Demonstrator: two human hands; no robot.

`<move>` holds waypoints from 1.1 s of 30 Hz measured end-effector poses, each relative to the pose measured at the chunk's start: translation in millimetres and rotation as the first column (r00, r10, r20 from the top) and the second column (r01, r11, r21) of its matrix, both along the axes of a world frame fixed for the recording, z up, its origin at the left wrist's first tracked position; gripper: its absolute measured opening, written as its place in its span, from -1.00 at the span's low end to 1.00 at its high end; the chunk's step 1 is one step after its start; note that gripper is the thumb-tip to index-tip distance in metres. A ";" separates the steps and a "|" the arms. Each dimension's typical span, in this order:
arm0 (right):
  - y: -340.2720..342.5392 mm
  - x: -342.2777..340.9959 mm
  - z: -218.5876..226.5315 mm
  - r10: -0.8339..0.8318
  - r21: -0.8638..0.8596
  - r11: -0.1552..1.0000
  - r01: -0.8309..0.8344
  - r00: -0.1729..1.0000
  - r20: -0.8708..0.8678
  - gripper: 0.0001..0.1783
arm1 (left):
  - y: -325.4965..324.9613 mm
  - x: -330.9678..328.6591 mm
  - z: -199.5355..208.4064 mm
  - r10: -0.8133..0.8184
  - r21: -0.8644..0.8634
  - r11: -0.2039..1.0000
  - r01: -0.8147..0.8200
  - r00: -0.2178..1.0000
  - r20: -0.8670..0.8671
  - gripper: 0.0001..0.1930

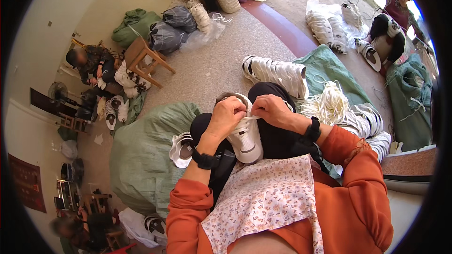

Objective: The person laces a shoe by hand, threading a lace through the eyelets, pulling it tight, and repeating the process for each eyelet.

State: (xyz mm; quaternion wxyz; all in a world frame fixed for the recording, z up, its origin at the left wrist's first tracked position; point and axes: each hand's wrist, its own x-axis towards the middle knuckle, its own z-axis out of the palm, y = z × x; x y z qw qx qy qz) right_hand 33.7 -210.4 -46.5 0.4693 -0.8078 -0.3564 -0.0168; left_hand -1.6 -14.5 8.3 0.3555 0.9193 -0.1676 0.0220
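Note:
A white sneaker (246, 142) stands between my knees with its toe toward me and its brown-grey opening away from me. My left hand (228, 115) is closed in a pinch at the left side of the shoe's upper; its fingertips hide what they hold. On the other side my right hand (274, 111) pinches a white shoelace (253, 117) close to the eyelets. Both hands are close together over the lacing area, and a short bit of lace shows between them. Black bands circle both wrists. Nested white shoes (181, 150) lie beside my left knee.
A bulging green sack (146, 155) sits at my left. To my right are a heap of white laces (329, 102) on green sheeting and stacked white shoes (365, 122). Ahead lies a row of shoes (278, 74). A wooden stool (143, 59) and other seated people are farther off.

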 end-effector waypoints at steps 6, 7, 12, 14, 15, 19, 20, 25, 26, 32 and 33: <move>12.4 -3.1 18.9 0.142 -0.355 0.928 0.114 0.772 0.619 -0.95 | 0.3 -1.8 0.2 0.000 0.013 1.000 0.000 1.000 -0.024 -0.89; 10.6 1.5 18.1 0.144 -0.355 0.928 0.112 0.772 0.619 -0.95 | 0.4 -2.3 1.3 -0.008 0.020 1.000 0.008 1.000 -0.012 -0.89; -7.8 50.1 33.6 0.330 -0.255 0.904 -0.343 0.939 -0.091 -0.65 | 0.7 -2.3 0.6 -0.020 0.019 1.000 0.021 1.000 -0.016 -0.89; -9.6 58.0 39.9 0.379 -0.118 0.904 -0.412 0.897 -0.227 -0.50 | 0.8 -2.2 1.8 -0.021 0.015 1.000 0.021 1.000 -0.023 -0.89; -8.6 60.7 39.7 0.379 -0.118 0.904 -0.411 0.897 -0.226 -0.50 | 0.4 -1.4 2.4 -0.023 0.025 0.999 0.023 0.999 -0.028 -0.89; -4.8 68.3 34.7 0.488 -0.084 0.856 -0.511 0.850 -0.198 -0.50 | -0.2 -1.4 5.1 -0.015 0.037 0.999 0.017 0.998 -0.059 -0.88; -4.4 69.7 34.4 0.500 -0.060 0.849 -0.525 0.835 -0.230 -0.49 | -0.2 -1.0 4.2 -0.015 0.037 0.999 0.017 0.998 -0.061 -0.88; -3.6 69.1 35.1 0.506 -0.079 0.842 -0.534 0.832 -0.229 -0.58 | 0.1 0.9 2.3 -0.011 0.075 0.997 0.015 0.999 -0.049 -0.87; -2.2 69.8 33.5 0.526 -0.062 0.830 -0.555 0.815 -0.243 -0.61 | -0.6 0.3 3.6 -0.012 0.076 0.997 0.016 0.999 -0.050 -0.87; 2.7 70.4 23.6 0.537 -0.070 0.832 -0.551 0.830 -0.151 -0.67 | -4.8 0.4 7.2 -0.006 0.111 0.994 0.009 1.000 -0.024 -0.87; 2.3 70.7 22.9 0.535 -0.071 0.833 -0.549 0.831 -0.151 -0.67 | -4.7 0.6 8.3 -0.003 0.119 0.993 0.005 1.000 -0.019 -0.87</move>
